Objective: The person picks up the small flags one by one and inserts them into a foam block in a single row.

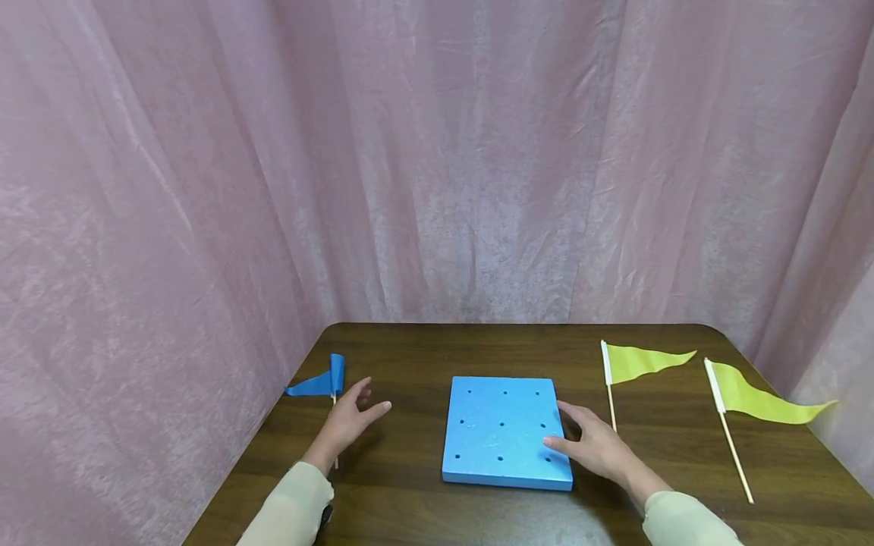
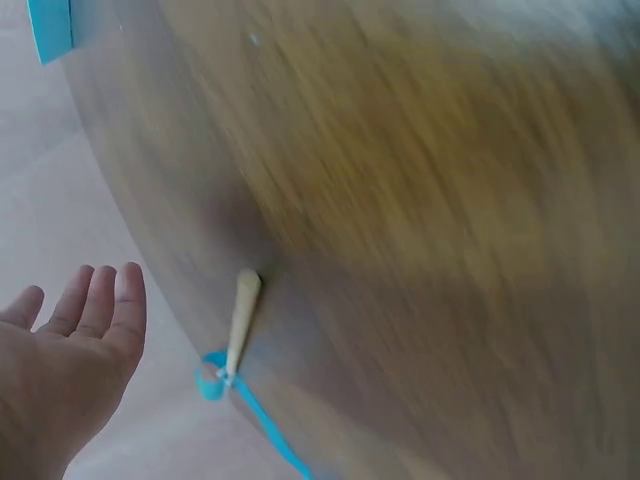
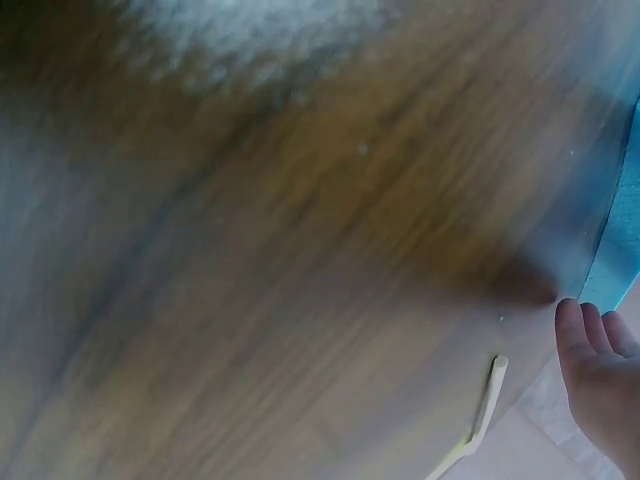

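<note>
A light blue square board (image 1: 501,440) with several small holes lies on the table. My right hand (image 1: 599,449) is at its right edge, the thumb over the top face and the relaxed fingers along the side; whether they touch it I cannot tell. My left hand (image 1: 348,421) is held over the stick of a blue pennant flag (image 1: 337,373) at the left, fingers loosely spread and holding nothing. In the left wrist view the flag's wooden stick (image 2: 242,325) lies apart from the left hand (image 2: 85,345).
Two yellow pennant flags on sticks lie right of the board, one nearer flag (image 1: 758,398) and one farther flag (image 1: 638,362). The brown wooden table (image 1: 403,356) has rounded far corners. Pink curtains (image 1: 444,167) hang behind and at both sides.
</note>
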`<move>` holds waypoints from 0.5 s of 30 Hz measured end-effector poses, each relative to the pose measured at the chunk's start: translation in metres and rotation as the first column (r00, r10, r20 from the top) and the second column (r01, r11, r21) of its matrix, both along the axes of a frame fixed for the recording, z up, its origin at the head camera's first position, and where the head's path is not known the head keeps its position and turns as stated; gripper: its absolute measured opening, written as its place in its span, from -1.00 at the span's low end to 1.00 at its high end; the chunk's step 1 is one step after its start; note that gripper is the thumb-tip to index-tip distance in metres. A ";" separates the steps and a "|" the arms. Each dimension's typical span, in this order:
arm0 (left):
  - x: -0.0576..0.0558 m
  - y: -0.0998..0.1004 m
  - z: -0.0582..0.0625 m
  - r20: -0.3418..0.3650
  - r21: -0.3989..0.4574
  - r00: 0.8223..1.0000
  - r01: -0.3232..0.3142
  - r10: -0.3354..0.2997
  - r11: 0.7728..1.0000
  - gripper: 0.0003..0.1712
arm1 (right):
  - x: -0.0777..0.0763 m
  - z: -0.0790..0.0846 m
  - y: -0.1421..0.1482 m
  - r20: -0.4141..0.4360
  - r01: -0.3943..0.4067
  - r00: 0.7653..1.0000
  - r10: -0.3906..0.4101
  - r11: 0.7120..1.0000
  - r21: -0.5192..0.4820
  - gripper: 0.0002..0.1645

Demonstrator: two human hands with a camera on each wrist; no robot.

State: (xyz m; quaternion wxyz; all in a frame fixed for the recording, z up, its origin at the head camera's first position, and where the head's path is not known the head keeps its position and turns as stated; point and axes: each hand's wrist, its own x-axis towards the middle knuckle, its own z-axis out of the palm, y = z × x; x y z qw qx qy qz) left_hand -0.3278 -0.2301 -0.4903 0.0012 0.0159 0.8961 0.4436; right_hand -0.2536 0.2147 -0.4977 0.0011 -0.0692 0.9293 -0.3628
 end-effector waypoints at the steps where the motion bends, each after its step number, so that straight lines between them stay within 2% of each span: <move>1: 0.001 -0.003 0.000 0.002 0.004 1.000 -0.011 0.011 1.000 0.01 | 0.000 0.000 -0.001 0.000 0.001 1.000 -0.001 1.000 -0.002 0.04; 10: 0.002 -0.029 -0.001 -0.001 0.061 0.997 -0.074 0.074 0.995 -0.03 | 0.001 0.003 -0.003 0.026 0.004 1.000 -0.003 1.000 -0.028 0.06; 15: 0.004 -0.041 -0.002 0.002 0.055 0.994 -0.113 0.113 0.992 -0.05 | 0.000 0.002 -0.004 0.037 0.002 0.999 0.000 0.999 -0.042 0.08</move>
